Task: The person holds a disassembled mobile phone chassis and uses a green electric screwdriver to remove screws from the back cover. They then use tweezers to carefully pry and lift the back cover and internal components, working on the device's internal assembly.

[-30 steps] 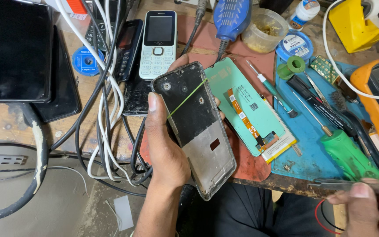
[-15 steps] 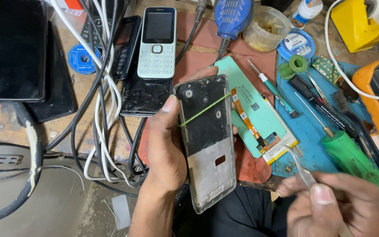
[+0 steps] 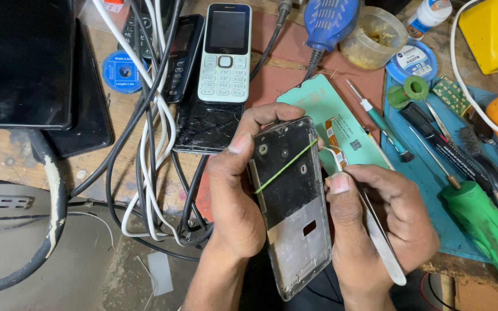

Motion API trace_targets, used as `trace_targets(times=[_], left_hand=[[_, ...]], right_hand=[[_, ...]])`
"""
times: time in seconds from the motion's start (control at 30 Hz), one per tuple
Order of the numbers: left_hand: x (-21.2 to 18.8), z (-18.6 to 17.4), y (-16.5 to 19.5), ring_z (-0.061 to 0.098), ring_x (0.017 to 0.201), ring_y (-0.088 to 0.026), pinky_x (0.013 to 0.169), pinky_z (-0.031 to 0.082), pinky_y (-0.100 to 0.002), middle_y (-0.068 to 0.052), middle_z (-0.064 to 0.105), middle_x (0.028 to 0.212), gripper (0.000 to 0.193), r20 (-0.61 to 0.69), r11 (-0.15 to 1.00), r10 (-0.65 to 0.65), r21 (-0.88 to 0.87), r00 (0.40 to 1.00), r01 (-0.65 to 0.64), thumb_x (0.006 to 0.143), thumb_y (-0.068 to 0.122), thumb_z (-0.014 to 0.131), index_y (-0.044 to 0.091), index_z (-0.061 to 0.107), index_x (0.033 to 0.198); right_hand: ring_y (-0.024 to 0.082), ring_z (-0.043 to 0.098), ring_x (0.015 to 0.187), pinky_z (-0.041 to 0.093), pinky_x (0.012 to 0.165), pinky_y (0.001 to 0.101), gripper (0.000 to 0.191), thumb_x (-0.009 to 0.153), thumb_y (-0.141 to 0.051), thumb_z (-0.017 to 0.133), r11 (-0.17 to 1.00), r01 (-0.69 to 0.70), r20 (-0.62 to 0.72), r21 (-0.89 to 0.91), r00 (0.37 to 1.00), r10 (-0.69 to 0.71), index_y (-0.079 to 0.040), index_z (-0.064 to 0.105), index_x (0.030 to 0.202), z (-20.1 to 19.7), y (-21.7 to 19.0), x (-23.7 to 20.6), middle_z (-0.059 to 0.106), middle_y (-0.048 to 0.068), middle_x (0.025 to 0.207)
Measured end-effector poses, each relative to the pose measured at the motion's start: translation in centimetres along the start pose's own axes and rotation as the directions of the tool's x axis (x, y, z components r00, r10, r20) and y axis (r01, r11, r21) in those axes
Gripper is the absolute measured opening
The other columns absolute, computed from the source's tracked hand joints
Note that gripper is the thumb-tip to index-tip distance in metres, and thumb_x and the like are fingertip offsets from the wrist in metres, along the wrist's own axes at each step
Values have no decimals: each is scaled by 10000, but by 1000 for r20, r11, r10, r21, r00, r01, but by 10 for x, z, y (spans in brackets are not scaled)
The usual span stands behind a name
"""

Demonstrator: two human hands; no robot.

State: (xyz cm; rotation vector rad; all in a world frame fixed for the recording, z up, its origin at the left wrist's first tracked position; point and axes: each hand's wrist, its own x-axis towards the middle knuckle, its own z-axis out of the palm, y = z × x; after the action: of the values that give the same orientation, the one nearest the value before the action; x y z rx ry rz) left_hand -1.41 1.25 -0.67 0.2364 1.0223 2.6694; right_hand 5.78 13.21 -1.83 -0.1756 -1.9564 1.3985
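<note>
two hands busy: left hand (image 3: 234, 198) grips phone frame (image 3: 292, 201), right hand (image 3: 384, 222) pinches tweezers (image 3: 370, 224), tips half hidden

Phone frame (image 3: 292, 201) in left hand (image 3: 234, 201)

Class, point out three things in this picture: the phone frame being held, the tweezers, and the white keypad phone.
phone frame (image 3: 292, 196), head view, on its dark inner plate.
tweezers (image 3: 384, 250), head view, on the metal arm below the right hand.
white keypad phone (image 3: 224, 72), head view, on its keypad.
</note>
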Motion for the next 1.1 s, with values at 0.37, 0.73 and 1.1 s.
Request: trace_targets(times=[0.37,0.73,1.1], left_hand=[[0,2,0,624,1008,-199,909,518,-347,-137,653,1096,597,-10,999,13,39,1000,-12,1038,449,317,-22,534,1333],[-3,1,-3,637,1046,-213,956,520,-357,-165,663,1131,582,-37,999,23,-29,999,-24,1039,442,341,-22,537,1331],[-1,0,-3,660,973,-209,866,548,-345,-190,691,1098,592,-66,999,28,43,997,-25,1035,437,317,-27,561,1310]], right_hand=[[121,686,877,539,810,221,180,973,-6,765,971,97,33,-220,995,-92,41,713,1139,7,-15,14,732,110,1048],[120,694,865,541,794,223,246,886,1,802,938,138,122,-319,987,-104,-3,732,1121,-6,-13,7,734,109,1053],[162,752,912,587,851,294,255,813,-25,794,911,133,241,-391,970,-38,-8,731,1059,-44,-11,-17,738,125,983]])
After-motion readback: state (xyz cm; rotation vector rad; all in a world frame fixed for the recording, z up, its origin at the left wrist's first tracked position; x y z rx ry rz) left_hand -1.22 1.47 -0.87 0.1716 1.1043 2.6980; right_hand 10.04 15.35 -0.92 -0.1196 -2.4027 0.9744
